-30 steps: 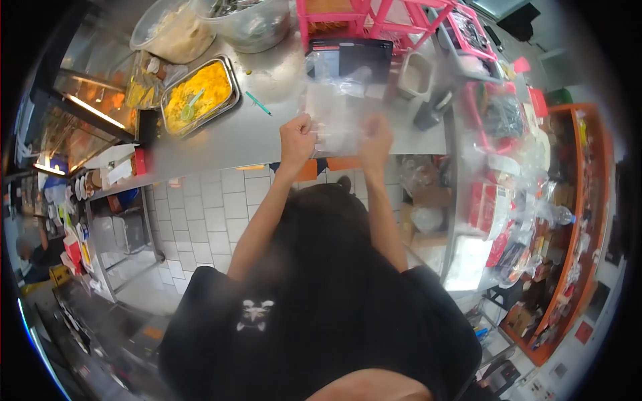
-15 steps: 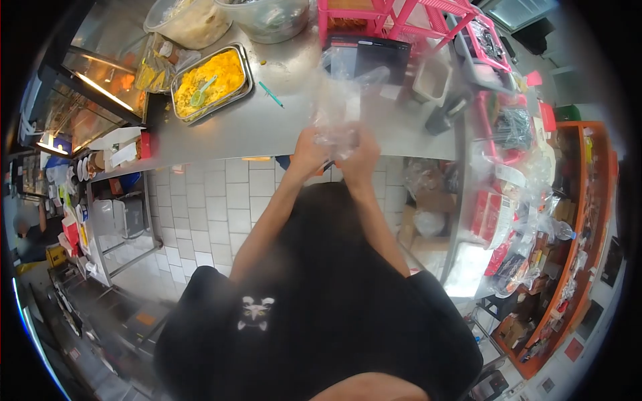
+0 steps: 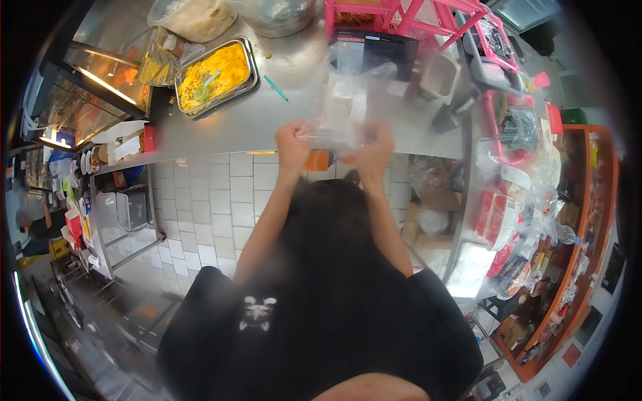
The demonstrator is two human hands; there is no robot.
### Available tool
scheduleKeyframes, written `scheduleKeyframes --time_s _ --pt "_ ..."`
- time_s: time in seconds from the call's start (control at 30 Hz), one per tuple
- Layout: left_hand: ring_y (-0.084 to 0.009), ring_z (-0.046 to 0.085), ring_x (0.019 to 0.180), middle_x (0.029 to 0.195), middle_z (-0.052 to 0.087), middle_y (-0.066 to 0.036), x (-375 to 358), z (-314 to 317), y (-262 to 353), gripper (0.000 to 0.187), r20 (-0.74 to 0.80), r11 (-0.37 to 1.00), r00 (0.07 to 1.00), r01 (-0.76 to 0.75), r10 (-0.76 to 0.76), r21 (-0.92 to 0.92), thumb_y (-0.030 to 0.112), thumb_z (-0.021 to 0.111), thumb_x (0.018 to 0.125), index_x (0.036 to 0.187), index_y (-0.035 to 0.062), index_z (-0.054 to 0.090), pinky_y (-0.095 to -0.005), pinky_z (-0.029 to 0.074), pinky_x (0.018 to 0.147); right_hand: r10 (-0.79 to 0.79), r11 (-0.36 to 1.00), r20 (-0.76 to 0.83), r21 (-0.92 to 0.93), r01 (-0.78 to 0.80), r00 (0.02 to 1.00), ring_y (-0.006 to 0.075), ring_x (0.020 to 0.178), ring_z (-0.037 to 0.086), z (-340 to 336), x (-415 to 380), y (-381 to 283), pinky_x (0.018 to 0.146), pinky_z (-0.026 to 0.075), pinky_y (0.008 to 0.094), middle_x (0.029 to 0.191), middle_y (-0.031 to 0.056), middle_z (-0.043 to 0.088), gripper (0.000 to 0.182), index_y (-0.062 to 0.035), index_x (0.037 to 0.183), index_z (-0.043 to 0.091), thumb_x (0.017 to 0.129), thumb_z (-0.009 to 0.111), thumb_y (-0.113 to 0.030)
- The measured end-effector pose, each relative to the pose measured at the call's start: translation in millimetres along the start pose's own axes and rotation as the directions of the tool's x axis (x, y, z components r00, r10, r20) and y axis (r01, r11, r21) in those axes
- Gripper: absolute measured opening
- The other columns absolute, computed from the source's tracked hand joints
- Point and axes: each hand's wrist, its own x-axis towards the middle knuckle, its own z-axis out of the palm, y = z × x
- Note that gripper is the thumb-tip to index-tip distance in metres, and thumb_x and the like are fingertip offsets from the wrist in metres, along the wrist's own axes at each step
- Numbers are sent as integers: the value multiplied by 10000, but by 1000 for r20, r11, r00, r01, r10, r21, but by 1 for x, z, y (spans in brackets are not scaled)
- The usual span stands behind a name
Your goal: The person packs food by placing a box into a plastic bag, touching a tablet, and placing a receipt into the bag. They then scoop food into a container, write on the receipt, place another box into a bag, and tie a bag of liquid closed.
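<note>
A clear plastic bag [image 3: 346,107] with something whitish and boxy inside or behind it lies at the front edge of the steel counter [image 3: 294,73]. My left hand [image 3: 293,144] pinches the near left corner of the bag, fingers closed. Around the near right corner my right hand [image 3: 376,142] is closed too, slightly blurred. The plastic is stretched between the two hands. Beyond the bag is a dark flat box or panel [image 3: 384,57], and a teal pen [image 3: 275,88] lies to the left.
A metal tray of yellow food [image 3: 231,67] with a green spoon [image 3: 208,85] stands left. Large clear tubs [image 3: 194,23] and pink racks [image 3: 445,20] are at the back. An off-white container [image 3: 439,77] and a dark grey cup [image 3: 455,113] stand right.
My hands have moved apart, left hand leftward and right hand rightward, drawing the bag's near edge wider between them. The view has shifted slightly.
</note>
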Motion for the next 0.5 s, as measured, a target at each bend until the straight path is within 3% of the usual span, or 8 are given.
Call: scheduleKeyframes --time_s 0.03,0.13,0.23,0.3,0.33,0.4,0.43,0.5 --pt "-178 518 616 637 553 -58 4 -8 4 186 -93 924 987 -88 132 372 69 649 857 721 2 542 -294 438 615 -6 1000 -1 -1 6 1000 182 660 514 0 2 -4 594 415 300 742 40 542 109 -49 876 575 816 649 3" --pt "-260 517 623 667 517 -134 6 10 18 125 -270 899 858 -420 438 124 11 610 825 756 2 506 -337 436 613 -30 998 -159 51 39 987 170 683 513 6 5 -14 611 416 293 754 54 547 101 -38 828 577 805 660 16" --pt "-283 515 623 724 529 -154 12 12 12 92 -63 915 937 -317 342 249 -54 576 774 784 11 512 -373 433 612 -199 977 59 -62 203 978 182 713 519 14 10 5 628 423 297 792 66 549 109 -36 862 577 800 645 22" --pt "-286 510 622 722 529 -154 17 3 10 93 -137 899 913 -336 384 282 -50 580 773 783 10 510 -373 430 609 -203 950 75 -228 215 976 197 742 519 15 19 14 632 421 321 801 82 540 117 -26 849 553 778 633 24" --pt "-290 505 621 720 528 -153 21 -1 11 93 -206 875 876 -359 435 324 -45 583 771 782 9 508 -374 427 606 -213 948 79 -227 226 974 197 742 519 17 19 10 632 421 321 801 82 540 117 -26 849 553 778 633 24" --pt "-294 501 620 708 527 -152 23 11 18 98 -302 914 865 -356 401 195 -30 601 774 778 6 511 -370 422 601 49 986 -264 169 -4 963 247 797 561 26 17 -2 749 466 340 787 107 548 231 -7 909 584 716 493 82" --pt "-297 496 620 697 525 -151 17 14 19 108 -380 939 862 -339 335 59 -16 619 778 775 3 513 -366 416 596 52 985 -260 170 -8 964 247 797 561 28 13 3 749 466 340 787 107 548 231 -7 909 584 716 493 82" --pt "-298 501 622 705 536 -142 17 13 8 122 -279 920 880 -343 385 189 8 647 784 797 7 526 -365 416 594 -100 994 -105 23 102 989 250 811 565 34 11 22 760 463 337 761 113 541 227 4 883 570 702 465 90"
